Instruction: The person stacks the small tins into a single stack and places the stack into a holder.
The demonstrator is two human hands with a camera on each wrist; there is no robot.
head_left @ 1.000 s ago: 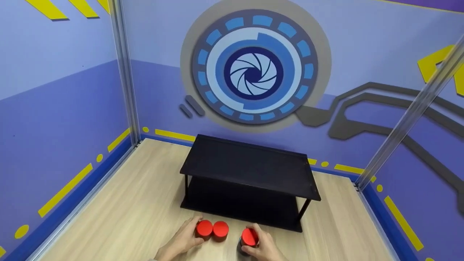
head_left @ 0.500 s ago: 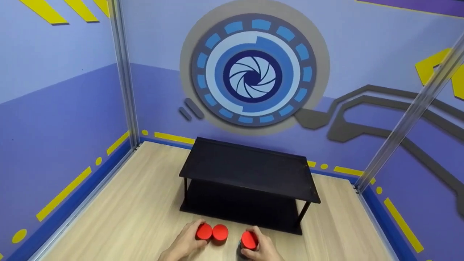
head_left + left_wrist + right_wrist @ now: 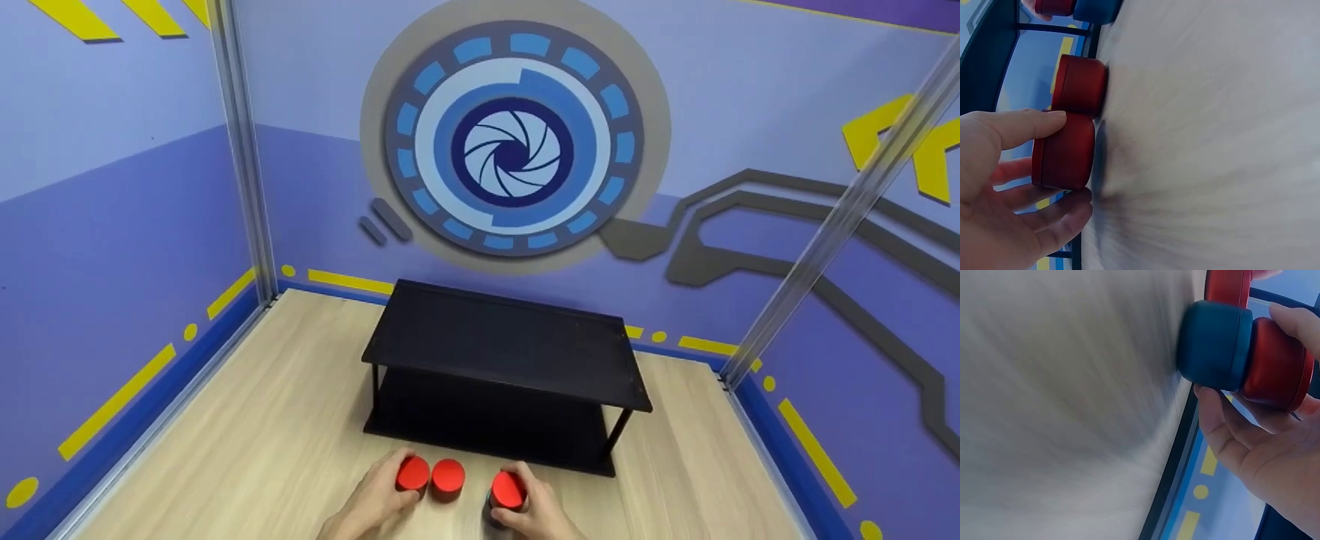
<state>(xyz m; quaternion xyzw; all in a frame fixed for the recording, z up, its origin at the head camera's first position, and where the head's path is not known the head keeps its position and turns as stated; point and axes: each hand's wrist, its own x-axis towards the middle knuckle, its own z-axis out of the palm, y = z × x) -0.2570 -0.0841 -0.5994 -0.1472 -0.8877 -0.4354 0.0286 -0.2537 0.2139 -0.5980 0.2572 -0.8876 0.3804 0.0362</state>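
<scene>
In the head view, my left hand (image 3: 376,491) holds a round red tin (image 3: 412,472) between thumb and fingers. Just right of it stands a second red tin (image 3: 448,477). The left wrist view shows the held tin (image 3: 1067,152) right against its neighbour (image 3: 1082,84), a shadow on the table below it. My right hand (image 3: 541,506) grips a third red tin (image 3: 508,489). The right wrist view has this red tin (image 3: 1275,363) sitting on top of a blue tin (image 3: 1210,343), with the thumb and fingers round the red one and a fingertip at the blue one's side.
A black two-level rack (image 3: 510,345) stands just beyond the tins, its lower board (image 3: 487,427) close to both hands. All stand on a light wooden table (image 3: 247,427) enclosed by blue-purple printed walls (image 3: 120,277) with metal corner posts (image 3: 244,150).
The head view has shifted slightly, so everything sits a little further left. A narrow gap now shows between the left-hand tin and its neighbour. Both hands keep their grips.
</scene>
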